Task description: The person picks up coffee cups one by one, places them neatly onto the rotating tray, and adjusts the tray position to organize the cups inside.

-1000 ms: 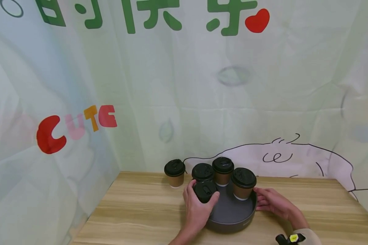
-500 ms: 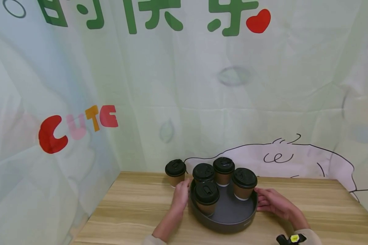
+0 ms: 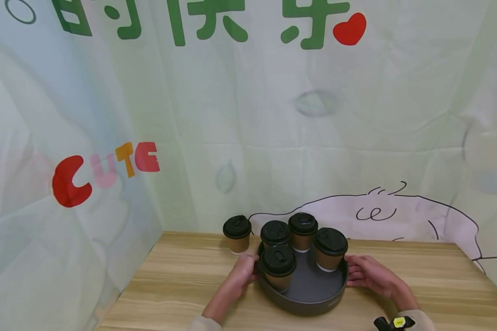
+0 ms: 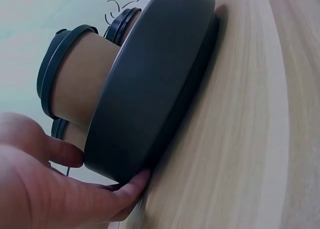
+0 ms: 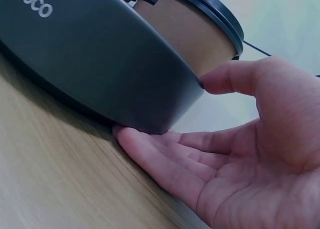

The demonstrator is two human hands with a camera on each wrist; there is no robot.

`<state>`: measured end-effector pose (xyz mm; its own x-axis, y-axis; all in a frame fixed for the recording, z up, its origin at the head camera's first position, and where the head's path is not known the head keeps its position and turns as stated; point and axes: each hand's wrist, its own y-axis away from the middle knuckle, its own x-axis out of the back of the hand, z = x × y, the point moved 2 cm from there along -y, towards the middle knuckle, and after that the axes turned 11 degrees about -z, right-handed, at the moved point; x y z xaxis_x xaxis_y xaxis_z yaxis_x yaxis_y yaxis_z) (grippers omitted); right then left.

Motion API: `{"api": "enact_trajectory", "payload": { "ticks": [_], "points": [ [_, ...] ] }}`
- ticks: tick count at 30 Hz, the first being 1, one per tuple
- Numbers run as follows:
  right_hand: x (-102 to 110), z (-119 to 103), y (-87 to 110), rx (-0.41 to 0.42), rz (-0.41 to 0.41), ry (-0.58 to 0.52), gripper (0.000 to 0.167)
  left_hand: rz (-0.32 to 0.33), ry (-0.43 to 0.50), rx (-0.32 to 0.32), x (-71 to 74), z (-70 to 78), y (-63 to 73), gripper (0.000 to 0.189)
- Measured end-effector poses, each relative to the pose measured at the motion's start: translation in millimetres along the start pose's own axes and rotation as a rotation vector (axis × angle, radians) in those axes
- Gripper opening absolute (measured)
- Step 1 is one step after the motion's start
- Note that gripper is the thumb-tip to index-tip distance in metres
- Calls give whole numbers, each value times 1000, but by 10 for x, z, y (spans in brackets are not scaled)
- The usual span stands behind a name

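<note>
A dark grey round tray rests on the table, carrying several brown paper coffee cups with black lids, all upright. One cup stands at the tray's front left, another cup at its right. My left hand holds the tray's left side; in the left wrist view its thumb is at the rim and the fingers reach the bottom edge. On the opposite side my right hand grips the wall, thumb on the rim and fingertips low by the table.
Outside the tray, a similar lidded cup stands on the table behind my left hand. The wooden table ends at a printed fabric backdrop at the back and left.
My left hand has let go of the front-left cup, which now stands in the tray. It has moved left and down to the tray's left side. My right hand has stayed in place.
</note>
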<state>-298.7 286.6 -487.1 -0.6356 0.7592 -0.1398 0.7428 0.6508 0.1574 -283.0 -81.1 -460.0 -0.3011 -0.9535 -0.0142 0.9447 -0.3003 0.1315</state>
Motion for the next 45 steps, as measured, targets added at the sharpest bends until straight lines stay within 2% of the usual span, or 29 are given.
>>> {"api": "enact_trajectory", "payload": {
  "ticks": [8, 10, 17, 21, 25, 33, 41, 45],
  "points": [
    [23, 52, 110, -33, -193, -20, 36, -35, 3, -6, 28, -30, -19, 25],
    [38, 65, 123, -34, -208, -32, 36, -35, -9, -8, 36, -31, -21, 28],
    [80, 64, 56, 19, -64, -29, 42, -44, -13, -12, 37, -26, -26, 30],
    [60, 50, 23, 17, -28, -8, 45, -42, -13, -14, 40, -26, -29, 30],
    [47, 38, 25, 12, -30, -21, 44, -46, -18, -9, 46, -30, -33, 30],
    [53, 53, 61, 5, -103, -42, 41, -58, -15, -8, 62, -54, -42, 32],
    [31, 50, 6, 47, -44, -19, 41, -51, 15, 1, 47, -32, -12, 31],
    [27, 42, 34, 38, -77, -21, 42, -51, 25, -9, 48, -35, -8, 32]
  ]
}}
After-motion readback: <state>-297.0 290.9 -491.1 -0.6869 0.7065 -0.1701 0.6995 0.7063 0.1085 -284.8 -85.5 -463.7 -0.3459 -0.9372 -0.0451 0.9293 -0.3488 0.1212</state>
